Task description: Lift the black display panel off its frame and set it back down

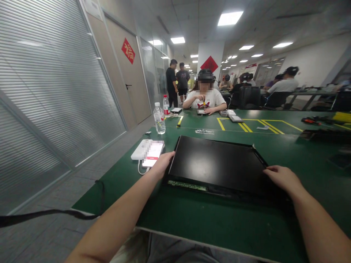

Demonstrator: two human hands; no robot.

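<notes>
A black flat display panel (216, 164) lies in front of me over the green table (208, 219), its dark glossy face up. Along its near left edge a strip of green circuit board (188, 185) shows. My left hand (164, 161) grips the panel's left edge, its fingertips partly hidden behind the rim. At the right edge, my right hand (282, 178) pinches the rim between thumb and fingers. Whether the panel rests fully on the table or is slightly raised, I cannot tell.
Left of the panel lie a lit phone (153, 153) and a white power bank (141, 149) with a cable. Behind them stand two water bottles, the nearer one clear (159, 118). A co-worker (205, 96) sits opposite. Dark tools (315, 120) lie far right.
</notes>
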